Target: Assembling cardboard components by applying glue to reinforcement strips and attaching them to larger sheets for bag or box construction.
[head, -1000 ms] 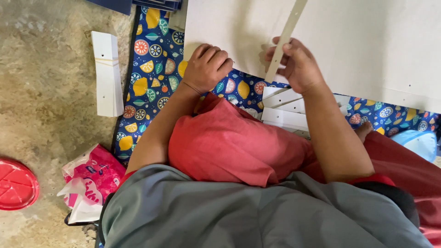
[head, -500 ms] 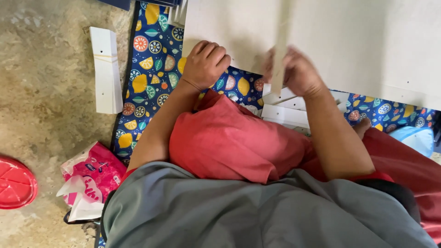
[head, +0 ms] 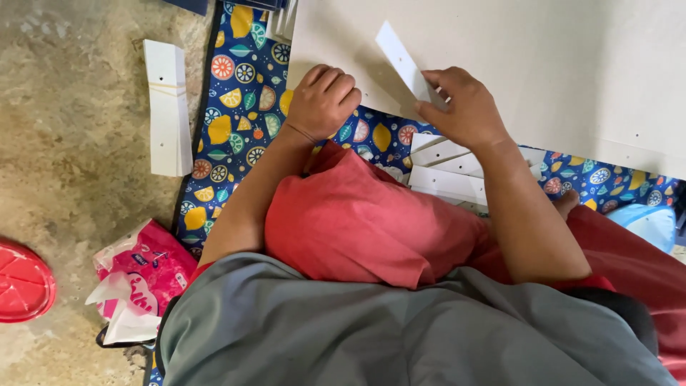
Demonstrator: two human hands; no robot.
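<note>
1. The right hand (head: 464,107) pinches a narrow white strip (head: 402,61) between thumb and fingertips, holding it by its lower end.
2. The strip slants up and to the left from that hand, lying over the large pale board (head: 543,64); whether it rests flat on the board or is lifted just off it cannot be told.
3. The left hand (head: 321,100) is curled into a loose fist, knuckles down on the near edge of the same board, holding nothing that shows.
4. The two hands sit near each other, apart, with the strip's lower end between them.
5. The board fills the upper right of the view and lies over a dark blue mat printed with citrus slices (head: 239,100), which is spread on the floor.
6. A few more white strips (head: 446,175) lie stacked on the mat just under the right wrist, beside the person's red-clad knee.
7. A bundle of white strips (head: 168,107) lies on the bare stone floor (head: 64,121), just left of the mat's edge.
8. A pink tissue packet (head: 139,275) sits on the floor at lower left, with a red round lid (head: 21,282) near it at the left edge.
</note>
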